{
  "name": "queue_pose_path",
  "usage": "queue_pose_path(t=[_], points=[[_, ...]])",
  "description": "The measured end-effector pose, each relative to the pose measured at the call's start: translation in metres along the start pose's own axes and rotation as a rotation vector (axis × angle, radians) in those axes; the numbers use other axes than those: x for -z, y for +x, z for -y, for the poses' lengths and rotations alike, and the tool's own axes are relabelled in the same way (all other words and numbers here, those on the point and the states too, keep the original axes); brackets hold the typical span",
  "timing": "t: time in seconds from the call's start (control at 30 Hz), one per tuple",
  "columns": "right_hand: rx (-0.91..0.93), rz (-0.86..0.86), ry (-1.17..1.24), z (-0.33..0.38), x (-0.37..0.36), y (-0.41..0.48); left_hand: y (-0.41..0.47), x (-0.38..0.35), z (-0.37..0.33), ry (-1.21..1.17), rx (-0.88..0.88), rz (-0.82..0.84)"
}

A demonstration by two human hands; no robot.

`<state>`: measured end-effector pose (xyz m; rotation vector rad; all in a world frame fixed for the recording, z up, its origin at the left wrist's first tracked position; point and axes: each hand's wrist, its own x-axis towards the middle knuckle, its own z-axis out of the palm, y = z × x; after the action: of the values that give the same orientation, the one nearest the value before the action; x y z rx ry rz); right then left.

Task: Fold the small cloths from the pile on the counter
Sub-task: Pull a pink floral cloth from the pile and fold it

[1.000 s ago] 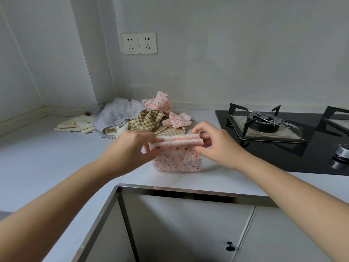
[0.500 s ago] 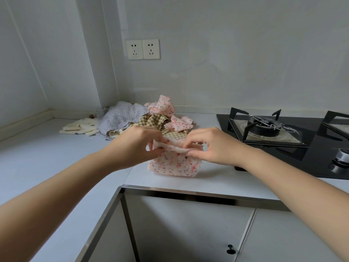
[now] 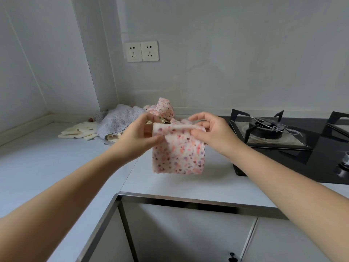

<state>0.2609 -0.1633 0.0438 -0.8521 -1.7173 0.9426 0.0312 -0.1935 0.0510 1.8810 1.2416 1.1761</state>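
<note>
Held in the air above the counter (image 3: 56,167), in front of the pile (image 3: 120,121): a small flowered cloth (image 3: 178,157), pinched along its folded top edge by left hand (image 3: 139,138) and right hand (image 3: 211,132), both closed on it. Probably very light, soft and limp. Best gripped at the top corners.

I can read no text, label, brand or number anywhere from here. The wall sockets (image 3: 141,51) are plain white, and the hob (image 3: 294,140) shows no legible marking.
</note>
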Motion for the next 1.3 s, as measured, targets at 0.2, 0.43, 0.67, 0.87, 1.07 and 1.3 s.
queue_pose_path(t=[0.2,0.43,0.67,0.87,1.07,1.3], points=[[-0.444,-0.118,0.625,-0.031,0.005,0.052,0.059,-0.031,0.021,-0.377,0.29,-0.081],[-0.324,-0.384,0.408,-0.053,0.016,0.134,0.157,-0.053,0.03,0.093,0.034,-0.529],[-0.337,-0.417,0.411,0.008,0.039,0.182,0.221,-0.017,-0.048,0.183,-0.065,-0.552],[-0.285,-0.597,0.295,0.093,0.055,0.209,0.245,0.017,-0.118,-0.179,0.266,-0.27],[-0.721,-0.409,0.658,0.132,0.09,0.19,0.243,0.008,-0.146,0.088,0.258,-0.326],[-0.441,-0.617,0.053,0.122,0.146,0.132,0.205,-0.082,-0.184,0.063,0.245,-0.342]])
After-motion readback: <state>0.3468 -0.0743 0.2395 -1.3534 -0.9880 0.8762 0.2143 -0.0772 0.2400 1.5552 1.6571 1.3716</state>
